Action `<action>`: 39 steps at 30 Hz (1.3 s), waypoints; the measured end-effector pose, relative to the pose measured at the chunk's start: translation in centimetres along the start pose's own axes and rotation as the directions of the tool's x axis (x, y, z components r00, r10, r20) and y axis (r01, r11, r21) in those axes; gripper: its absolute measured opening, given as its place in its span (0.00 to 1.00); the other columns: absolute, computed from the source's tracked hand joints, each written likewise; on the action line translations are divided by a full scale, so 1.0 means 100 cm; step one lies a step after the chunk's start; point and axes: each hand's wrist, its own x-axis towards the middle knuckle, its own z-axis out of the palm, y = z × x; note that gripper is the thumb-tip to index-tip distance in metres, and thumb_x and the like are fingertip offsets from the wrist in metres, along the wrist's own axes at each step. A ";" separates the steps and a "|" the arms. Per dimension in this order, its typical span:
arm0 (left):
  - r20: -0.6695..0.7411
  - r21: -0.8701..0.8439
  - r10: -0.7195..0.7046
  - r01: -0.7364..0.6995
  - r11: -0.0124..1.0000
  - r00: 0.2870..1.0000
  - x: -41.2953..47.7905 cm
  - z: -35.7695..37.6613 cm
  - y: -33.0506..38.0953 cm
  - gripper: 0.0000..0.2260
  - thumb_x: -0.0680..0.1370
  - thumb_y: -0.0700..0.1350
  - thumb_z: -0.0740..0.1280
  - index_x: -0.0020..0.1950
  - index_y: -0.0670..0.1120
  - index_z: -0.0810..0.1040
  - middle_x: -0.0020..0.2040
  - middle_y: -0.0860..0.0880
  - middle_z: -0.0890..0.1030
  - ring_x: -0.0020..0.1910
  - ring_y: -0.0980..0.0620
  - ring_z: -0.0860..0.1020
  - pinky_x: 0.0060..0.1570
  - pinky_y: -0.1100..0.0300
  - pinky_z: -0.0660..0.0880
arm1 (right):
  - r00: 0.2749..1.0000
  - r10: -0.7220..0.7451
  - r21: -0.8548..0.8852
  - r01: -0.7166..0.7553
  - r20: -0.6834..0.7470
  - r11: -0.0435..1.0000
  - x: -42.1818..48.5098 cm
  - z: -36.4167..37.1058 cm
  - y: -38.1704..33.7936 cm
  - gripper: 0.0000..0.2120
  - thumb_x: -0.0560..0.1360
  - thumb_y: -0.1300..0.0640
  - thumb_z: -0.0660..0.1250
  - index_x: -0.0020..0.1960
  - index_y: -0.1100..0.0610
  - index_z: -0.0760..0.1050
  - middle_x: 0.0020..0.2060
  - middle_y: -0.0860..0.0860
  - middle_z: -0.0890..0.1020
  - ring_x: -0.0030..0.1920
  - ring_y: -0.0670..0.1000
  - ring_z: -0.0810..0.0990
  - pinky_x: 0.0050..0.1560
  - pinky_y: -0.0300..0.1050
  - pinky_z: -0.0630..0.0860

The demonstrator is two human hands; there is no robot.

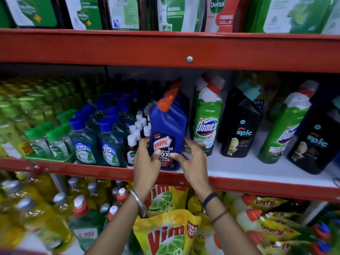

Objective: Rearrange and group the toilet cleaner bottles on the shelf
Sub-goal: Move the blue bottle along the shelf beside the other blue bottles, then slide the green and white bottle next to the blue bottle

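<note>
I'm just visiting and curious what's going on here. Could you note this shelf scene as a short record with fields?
setting: red-framed shop shelf
held item: blue Harpic bottle, upright, near the shelf's front edge
left hand: grips the bottle's lower left side
right hand: grips its lower right side
right of it: green Domex bottle, then black Spic bottle
left of it: small Dettol bottles, blue-capped Lizol bottles
shelf below: yellow Vim pouches

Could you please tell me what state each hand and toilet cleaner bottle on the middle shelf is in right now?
Left hand: gripping the blue bottle's left side.
Right hand: gripping its right side.
Blue bottle: upright, capped, held at the shelf edge.
Green bottle: upright, capped, untouched.
Black bottle: upright, capped, untouched.
</note>
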 end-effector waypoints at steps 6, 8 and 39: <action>0.040 -0.032 0.002 -0.001 0.999 0.999 0.002 0.003 0.003 0.18 0.77 0.35 0.64 0.65 0.44 0.67 0.60 0.44 0.78 0.59 0.47 0.76 0.50 0.55 0.74 | 1.000 -0.008 -0.016 0.008 0.005 1.000 0.000 -0.006 -0.003 0.27 0.68 0.61 0.74 0.65 0.58 0.71 0.59 0.56 0.78 0.56 0.51 0.78 0.47 0.20 0.71; 0.022 -0.038 -0.007 0.008 0.999 1.000 0.001 0.004 0.001 0.19 0.77 0.34 0.63 0.66 0.44 0.66 0.61 0.45 0.77 0.58 0.49 0.75 0.47 0.65 0.73 | 0.999 -0.006 -0.023 0.007 0.039 1.000 0.001 -0.005 -0.002 0.26 0.69 0.61 0.74 0.65 0.58 0.71 0.59 0.56 0.79 0.55 0.50 0.79 0.46 0.20 0.71; 0.257 -0.370 0.161 -0.057 0.927 0.953 -0.060 0.272 0.123 0.22 0.78 0.41 0.60 0.72 0.49 0.65 0.69 0.46 0.72 0.68 0.49 0.72 0.67 0.47 0.72 | 0.964 0.165 -0.014 -0.172 -0.210 0.985 0.029 -0.256 0.082 0.19 0.81 0.60 0.52 0.72 0.58 0.62 0.63 0.48 0.68 0.63 0.45 0.68 0.52 0.21 0.65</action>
